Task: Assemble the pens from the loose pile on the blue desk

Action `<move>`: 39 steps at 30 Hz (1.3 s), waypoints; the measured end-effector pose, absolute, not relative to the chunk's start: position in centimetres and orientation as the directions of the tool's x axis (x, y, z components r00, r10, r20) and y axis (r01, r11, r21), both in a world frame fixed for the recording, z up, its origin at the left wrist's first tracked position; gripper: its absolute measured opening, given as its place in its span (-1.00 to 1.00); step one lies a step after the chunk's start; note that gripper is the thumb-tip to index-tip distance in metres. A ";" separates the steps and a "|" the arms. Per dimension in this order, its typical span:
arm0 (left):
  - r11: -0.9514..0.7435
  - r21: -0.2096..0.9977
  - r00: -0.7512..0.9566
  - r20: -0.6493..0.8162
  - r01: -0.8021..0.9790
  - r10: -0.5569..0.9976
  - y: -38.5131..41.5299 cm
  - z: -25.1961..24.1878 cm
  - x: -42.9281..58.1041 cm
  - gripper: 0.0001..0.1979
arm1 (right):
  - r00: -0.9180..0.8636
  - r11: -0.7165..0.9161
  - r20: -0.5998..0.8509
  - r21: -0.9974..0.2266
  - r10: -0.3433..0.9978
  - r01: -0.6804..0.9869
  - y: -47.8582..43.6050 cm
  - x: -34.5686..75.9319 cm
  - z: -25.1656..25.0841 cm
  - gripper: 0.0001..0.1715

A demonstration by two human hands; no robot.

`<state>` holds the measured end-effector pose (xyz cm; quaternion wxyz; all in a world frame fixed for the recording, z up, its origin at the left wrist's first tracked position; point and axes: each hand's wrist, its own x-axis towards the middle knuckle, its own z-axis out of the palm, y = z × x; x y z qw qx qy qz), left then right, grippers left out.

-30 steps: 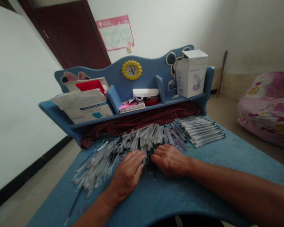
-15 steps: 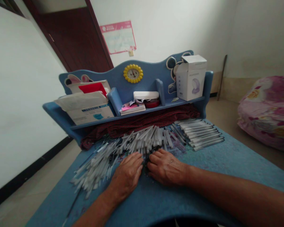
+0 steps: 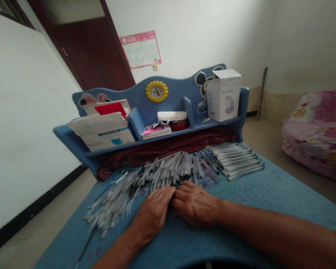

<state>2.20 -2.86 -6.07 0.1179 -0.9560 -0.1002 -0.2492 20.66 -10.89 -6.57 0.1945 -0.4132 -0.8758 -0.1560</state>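
— Hundreds of white pen tubes (image 3: 156,173) are lying in a loose heap on the blue desk top (image 3: 254,213), and both hands are resting palm-down at its near edge.

— What are the fingers doing?

— The left hand (image 3: 154,213) is lying with its fingers stretched out together, and the right hand (image 3: 194,203) is curling its fingers towards it. Their tips are touching now. A second ago a gap was showing between them, with thin dark pieces in it; the hands are now covering most of those, and only a few dark pieces (image 3: 179,182) are peeking out above the knuckles.

— Are they gripping anything?

— I cannot tell; whatever is under the fingers is staying hidden.

— And around them?

— To the right a neat row of pens (image 3: 238,160) is lying well apart from the heap. Behind, a red checked cloth (image 3: 168,145) is bunching under the shelf (image 3: 168,136), which is carrying a white box (image 3: 223,95), papers (image 3: 103,129) and a yellow clock (image 3: 156,91)
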 end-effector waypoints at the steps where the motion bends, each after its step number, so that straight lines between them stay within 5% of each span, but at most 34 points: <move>1: -0.953 -0.180 0.856 0.501 0.245 0.125 -2.8 -6.2 2.2 -0.59 | -0.585 0.609 0.468 0.120 0.662 0.784 -10.9 20.7 -6.6 -0.77; 25: -0.958 -0.208 0.837 0.545 0.196 0.053 -3.4 -6.1 2.1 -0.57 | -0.605 0.620 0.453 0.136 0.655 0.773 -10.8 21.0 -6.5 -0.78; 39: -0.988 -0.072 0.835 0.544 0.139 0.078 -3.5 -5.8 2.3 -0.52 | -0.605 0.615 0.472 0.155 0.642 0.773 -10.8 21.2 -6.5 -0.84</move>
